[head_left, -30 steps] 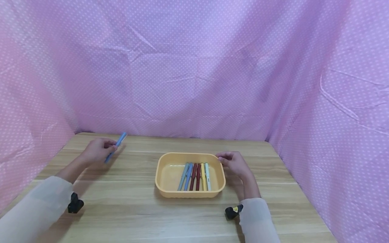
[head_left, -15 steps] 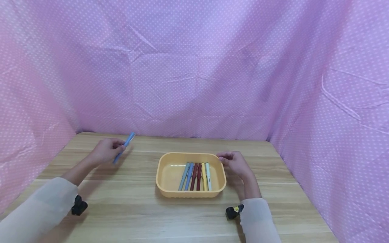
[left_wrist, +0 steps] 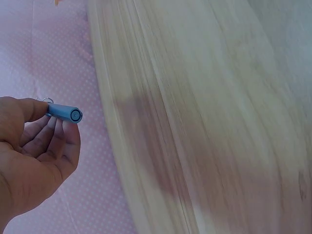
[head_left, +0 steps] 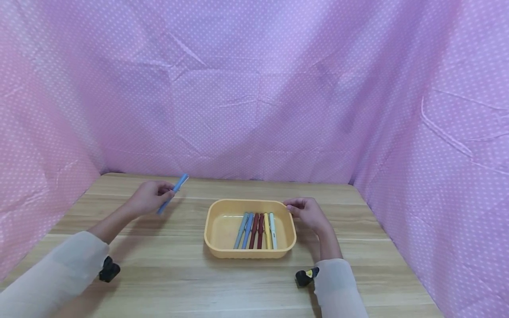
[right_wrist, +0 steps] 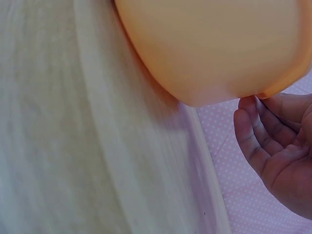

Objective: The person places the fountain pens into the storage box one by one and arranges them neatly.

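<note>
My left hand [head_left: 149, 198] pinches a blue pen [head_left: 180, 183] between thumb and fingers above the table, left of the tray. In the left wrist view the pen's round end [left_wrist: 75, 115] points toward the camera. A shallow yellow tray [head_left: 222, 254] sits at the middle of the table. My right hand [head_left: 308, 214] pinches its far right corner; in the right wrist view, thumb and fingertips meet at the orange-lit rim [right_wrist: 280, 87]. Side by side in the tray's right half lie a grey-green pen [head_left: 240, 232], a blue pen [head_left: 247, 232], two dark red pens [head_left: 253, 232], a yellow pen [head_left: 267, 232] and a pale mint pen [head_left: 272, 232].
The wood-grain table [head_left: 179, 282] runs back to a pink dotted cloth [head_left: 238, 110] that hangs behind and along both sides. A black wrist camera [head_left: 109, 269] is on the left sleeve, and another black camera [head_left: 305, 278] on the right.
My left hand has moved steadily to the right with the blue pen, closer to the tray. The right hand keeps its hold on the tray's corner, and the tray barely shifts.
</note>
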### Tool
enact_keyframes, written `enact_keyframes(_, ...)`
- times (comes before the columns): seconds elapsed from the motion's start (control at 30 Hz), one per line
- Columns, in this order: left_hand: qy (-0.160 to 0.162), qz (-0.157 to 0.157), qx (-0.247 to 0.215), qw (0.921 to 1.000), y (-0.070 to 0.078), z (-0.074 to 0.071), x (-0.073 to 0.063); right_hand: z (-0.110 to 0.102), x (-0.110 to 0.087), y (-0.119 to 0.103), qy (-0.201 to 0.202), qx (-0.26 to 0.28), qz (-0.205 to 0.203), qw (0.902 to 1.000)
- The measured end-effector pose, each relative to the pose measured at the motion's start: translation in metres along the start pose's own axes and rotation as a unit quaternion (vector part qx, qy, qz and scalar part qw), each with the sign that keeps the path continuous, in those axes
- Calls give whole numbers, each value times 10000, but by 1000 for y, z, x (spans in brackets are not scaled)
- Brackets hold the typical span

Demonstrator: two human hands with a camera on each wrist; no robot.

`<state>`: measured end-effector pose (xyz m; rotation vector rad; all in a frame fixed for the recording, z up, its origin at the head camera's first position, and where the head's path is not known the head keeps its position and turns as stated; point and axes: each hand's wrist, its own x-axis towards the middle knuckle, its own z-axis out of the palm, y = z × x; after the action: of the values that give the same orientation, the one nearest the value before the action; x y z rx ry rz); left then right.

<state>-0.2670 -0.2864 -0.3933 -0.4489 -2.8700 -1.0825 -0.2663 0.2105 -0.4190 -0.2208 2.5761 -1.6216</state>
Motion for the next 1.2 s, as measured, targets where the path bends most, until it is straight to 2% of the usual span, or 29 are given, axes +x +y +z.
enact_keyframes(0.6, -233, 256, -135, 9993, 31, 15, 4, 0, -1, -3, 9, -30, 77, 10000)
enact_keyframes(0.83, -173, 441, -114, 9988, 39, 19, 6, 0, -1, -3, 7, 5, 82, 10000)
enact_keyframes(1.2, -287, 357, -236, 9987, 51, 28, 5, 1, -1, -3, 14, -32, 120, 9999)
